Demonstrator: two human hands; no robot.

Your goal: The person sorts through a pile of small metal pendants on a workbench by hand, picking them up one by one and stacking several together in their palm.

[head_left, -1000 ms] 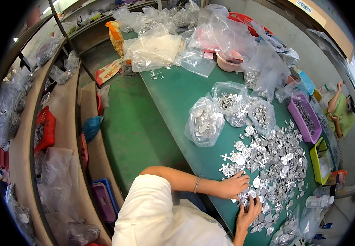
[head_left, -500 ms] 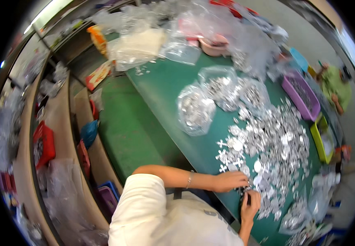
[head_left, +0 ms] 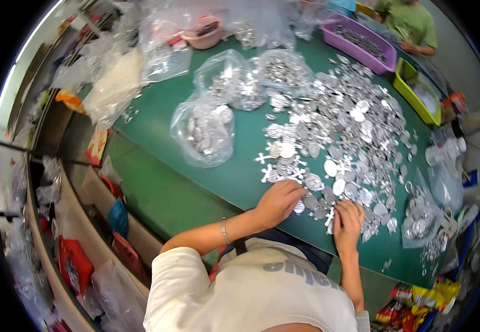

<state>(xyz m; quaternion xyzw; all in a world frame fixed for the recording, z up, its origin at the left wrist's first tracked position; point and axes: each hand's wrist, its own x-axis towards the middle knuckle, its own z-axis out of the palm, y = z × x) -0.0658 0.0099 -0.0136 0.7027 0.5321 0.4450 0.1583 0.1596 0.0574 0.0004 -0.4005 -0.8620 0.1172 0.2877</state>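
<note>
A wide heap of small silver metal pieces (head_left: 351,127), many of them oval medals and some crosses, covers the green table (head_left: 157,133). At the heap's near left edge is my left hand (head_left: 280,203), its fingers drawn together and bent down onto the pieces. A medal (head_left: 299,207) lies by its fingertips. My right hand (head_left: 349,224) sits to its right at the near edge, fingers curled, with a cross-like piece (head_left: 329,217) beside them. What either hand's fingertips pinch is hidden.
Clear plastic bags of silver pieces (head_left: 204,133) stand left of the heap. Beyond it are a purple basket (head_left: 386,65) and a lime-green basket (head_left: 425,105). Another bag (head_left: 419,218) lies at right. A person in green (head_left: 411,25) is across the table. Shelves (head_left: 63,221) line the left.
My hands have moved apart; they were close together over the near edge of the heap. The view has swung, so the table and its contents appear further left and higher.
</note>
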